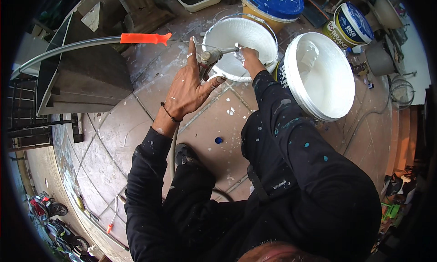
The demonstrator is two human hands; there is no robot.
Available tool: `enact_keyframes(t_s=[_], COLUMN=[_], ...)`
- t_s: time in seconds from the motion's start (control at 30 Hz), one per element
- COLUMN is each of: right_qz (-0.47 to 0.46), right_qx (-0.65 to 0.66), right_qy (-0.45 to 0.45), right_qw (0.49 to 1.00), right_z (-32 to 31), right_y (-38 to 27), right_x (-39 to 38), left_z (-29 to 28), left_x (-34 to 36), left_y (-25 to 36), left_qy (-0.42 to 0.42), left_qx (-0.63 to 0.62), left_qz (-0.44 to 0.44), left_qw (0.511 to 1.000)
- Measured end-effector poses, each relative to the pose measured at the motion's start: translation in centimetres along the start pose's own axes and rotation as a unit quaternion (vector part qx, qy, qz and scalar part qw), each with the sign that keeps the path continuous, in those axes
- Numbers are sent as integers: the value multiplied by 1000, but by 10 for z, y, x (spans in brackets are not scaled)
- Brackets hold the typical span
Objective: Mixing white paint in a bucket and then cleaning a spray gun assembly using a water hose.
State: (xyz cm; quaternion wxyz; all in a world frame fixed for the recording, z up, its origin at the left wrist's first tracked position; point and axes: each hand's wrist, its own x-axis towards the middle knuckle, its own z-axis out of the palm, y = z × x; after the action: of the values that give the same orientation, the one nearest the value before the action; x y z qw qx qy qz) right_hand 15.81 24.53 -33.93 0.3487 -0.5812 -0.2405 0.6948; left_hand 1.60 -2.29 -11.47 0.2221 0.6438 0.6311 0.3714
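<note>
My left hand (185, 87) reaches in with its index finger and thumb stretched out around a metal spray gun (211, 57) with some red on it. Its other fingers are hidden; they appear wrapped round the gun's handle. A grey hose (173, 155) runs down from under the left wrist. Closed at the gun's front end, my right hand (249, 58) has white paint on its fingers. Both hands are over a white bucket (268, 39) coated inside with white paint. Close to the left fingertips is an orange handle (144, 38) with a thin metal rod.
A large white pail (343, 80) with pale paint stands right of the bucket. Blue-lidded pails (273, 2) and a shallow tray (200, 5) are farther back. A dark angular box (86, 75) stands left. A blue cap (218, 140) lies on paint-spotted floor tiles (114, 139).
</note>
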Motion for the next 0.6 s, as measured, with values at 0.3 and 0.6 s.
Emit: enact_keyframes(t_s=[0.3,0.6], right_qz=[25,-58], right_qx=[175,11], right_qy=[-36,-6], right_qw=[984,998], right_z=[-8,-7], right_y=[-13,-17], right_x=[-22,-11], left_z=[-4,-5], left_x=[-5,-3], left_y=[8,14], left_qy=[-17,-12], left_qx=[16,-4], left_qz=[16,10], left_qw=[1000,1000])
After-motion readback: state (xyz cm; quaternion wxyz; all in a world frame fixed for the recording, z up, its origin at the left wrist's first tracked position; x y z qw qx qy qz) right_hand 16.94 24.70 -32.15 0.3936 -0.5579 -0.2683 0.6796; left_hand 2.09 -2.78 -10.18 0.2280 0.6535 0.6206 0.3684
